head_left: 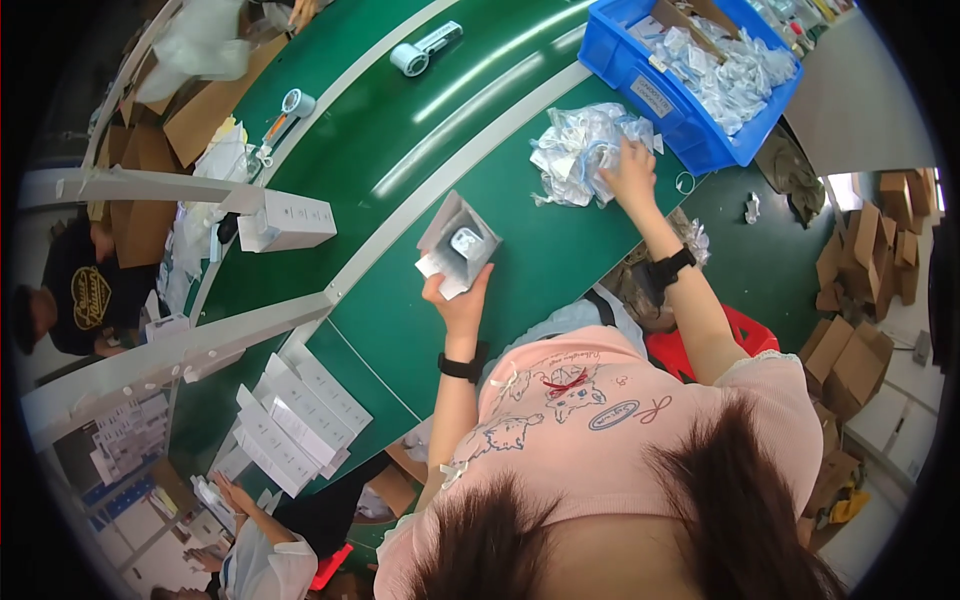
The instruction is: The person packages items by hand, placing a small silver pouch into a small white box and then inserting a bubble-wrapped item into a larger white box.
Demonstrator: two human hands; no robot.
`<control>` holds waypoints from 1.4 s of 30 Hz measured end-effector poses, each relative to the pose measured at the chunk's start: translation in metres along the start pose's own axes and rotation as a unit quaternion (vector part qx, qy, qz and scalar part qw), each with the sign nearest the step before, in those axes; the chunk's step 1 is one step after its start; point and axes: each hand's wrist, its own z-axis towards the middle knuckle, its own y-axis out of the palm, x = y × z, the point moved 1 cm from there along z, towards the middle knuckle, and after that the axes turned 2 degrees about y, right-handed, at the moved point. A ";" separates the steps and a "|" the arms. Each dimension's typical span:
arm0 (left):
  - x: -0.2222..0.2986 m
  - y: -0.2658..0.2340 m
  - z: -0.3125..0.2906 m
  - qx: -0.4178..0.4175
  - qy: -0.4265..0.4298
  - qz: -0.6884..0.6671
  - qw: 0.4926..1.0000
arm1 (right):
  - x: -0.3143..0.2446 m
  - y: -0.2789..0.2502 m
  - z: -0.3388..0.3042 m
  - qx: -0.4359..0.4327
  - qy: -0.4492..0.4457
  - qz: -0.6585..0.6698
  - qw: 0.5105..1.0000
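Observation:
My left hand (460, 301) is closed around the lower side of a white carton (441, 234), whose open top faces up with its flaps spread. Inside the carton sits a pale, rounded item (467, 242), its kind hard to make out. At the right, my right hand (633, 182) reaches onto a heap of small clear plastic bags (578, 150) lying on the green tabletop (540, 250). Its thumb and fingers are apart against the bags; what the bags contain is too crumpled to tell.
Beyond the heap stands a blue bin (672, 118) full of similar bags. A green conveyor belt (350, 150) carries a grey-white handheld device (427, 50) and a white box (290, 222). White cartons (300, 415) stand at the left, near a co-worker's hands (238, 497). A metal post (180, 350) crosses the left.

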 end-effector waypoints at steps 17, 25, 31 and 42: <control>0.066 -0.031 0.081 -0.025 -0.261 0.068 0.963 | -0.141 -0.052 -0.020 -0.121 -0.213 0.479 0.843; 0.031 -0.036 0.077 0.019 -0.327 -0.169 0.930 | -0.180 -0.013 -0.032 -0.181 -0.523 0.262 0.791; 0.028 -0.038 0.075 0.017 -0.343 -0.194 0.919 | -0.191 -0.024 -0.023 -0.175 -0.550 0.193 0.794; 0.032 -0.040 0.077 0.020 -0.354 -0.227 0.907 | -0.190 -0.015 -0.033 -0.151 -0.546 0.196 0.800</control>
